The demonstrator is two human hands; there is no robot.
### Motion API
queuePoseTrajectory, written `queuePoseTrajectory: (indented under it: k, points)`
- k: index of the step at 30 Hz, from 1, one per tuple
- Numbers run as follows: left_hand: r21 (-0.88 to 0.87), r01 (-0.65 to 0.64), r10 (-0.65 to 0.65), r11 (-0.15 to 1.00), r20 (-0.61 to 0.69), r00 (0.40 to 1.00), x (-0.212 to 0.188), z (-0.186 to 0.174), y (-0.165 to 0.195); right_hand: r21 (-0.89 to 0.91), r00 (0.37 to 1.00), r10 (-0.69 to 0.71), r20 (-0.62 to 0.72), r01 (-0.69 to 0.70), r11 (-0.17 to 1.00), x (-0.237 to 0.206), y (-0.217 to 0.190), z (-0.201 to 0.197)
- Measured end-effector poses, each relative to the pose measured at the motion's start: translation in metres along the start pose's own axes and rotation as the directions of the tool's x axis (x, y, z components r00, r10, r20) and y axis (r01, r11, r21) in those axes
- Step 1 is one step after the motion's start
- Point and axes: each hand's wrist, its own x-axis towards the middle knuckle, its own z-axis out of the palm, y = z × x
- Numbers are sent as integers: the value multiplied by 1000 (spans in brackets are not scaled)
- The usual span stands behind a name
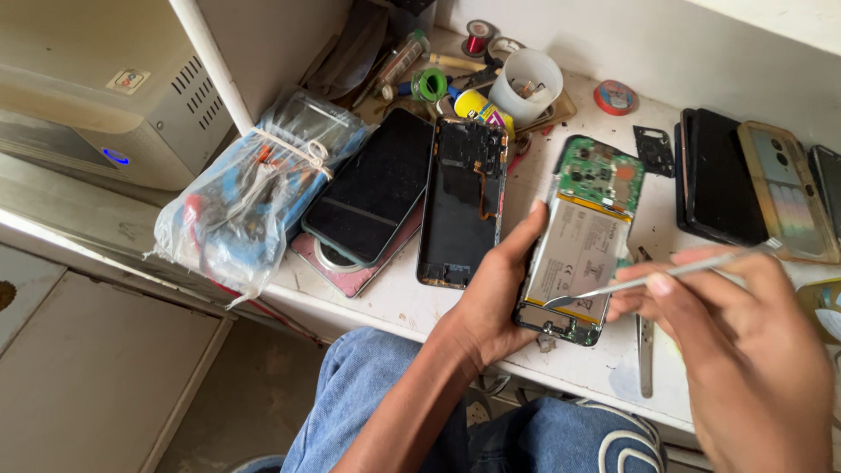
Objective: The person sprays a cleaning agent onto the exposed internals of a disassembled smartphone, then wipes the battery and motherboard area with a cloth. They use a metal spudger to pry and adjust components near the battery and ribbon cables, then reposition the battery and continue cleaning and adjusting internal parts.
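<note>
1. An opened phone (583, 236) with no back cover sits near the middle of the white workbench (403, 302). Its green circuit board is at the top and its big silver battery is below that.
2. The left hand (495, 293) wraps around the phone's left edge, at 9 o'clock from it, and holds it tight. The thumb lies along the edge.
3. The right hand (745, 350), at 4 o'clock from the phone, pinches thin metal tweezers (653, 278). The tip touches the bottom of the battery.
4. At 9 o'clock from the phone lies a phone frame with a black inside (462, 201).
5. Further at 9 o'clock lies a dark phone (372, 188), and past it a tied plastic bag of tools (250, 188).
6. At 12 o'clock stands a white cup (526, 83).
7. At 3 o'clock lie more phones (723, 175).
</note>
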Motion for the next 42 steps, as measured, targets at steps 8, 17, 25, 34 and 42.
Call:
queuePoseTrajectory:
  k: [8,17,25,34,42]
  points:
    - [-121,-71,91,990,161,983,-4,-4,4,-350,960,-171,-221,85,933,-44,-5,9]
    - [-39,-86,90,996,102,991,-4,-2,5,-226,942,-190,-276,128,966,-50,-2,16]
    - [-61,-86,92,994,116,989,-5,0,5,299,947,81,-309,16,954,-40,38,0]
    - [-51,-66,72,996,121,990,-6,1,7,539,936,311,-164,-179,823,-35,68,-11]
    - [-39,-156,157,987,-1,988,-4,-1,4,323,938,110,-330,3,946,-49,27,7]
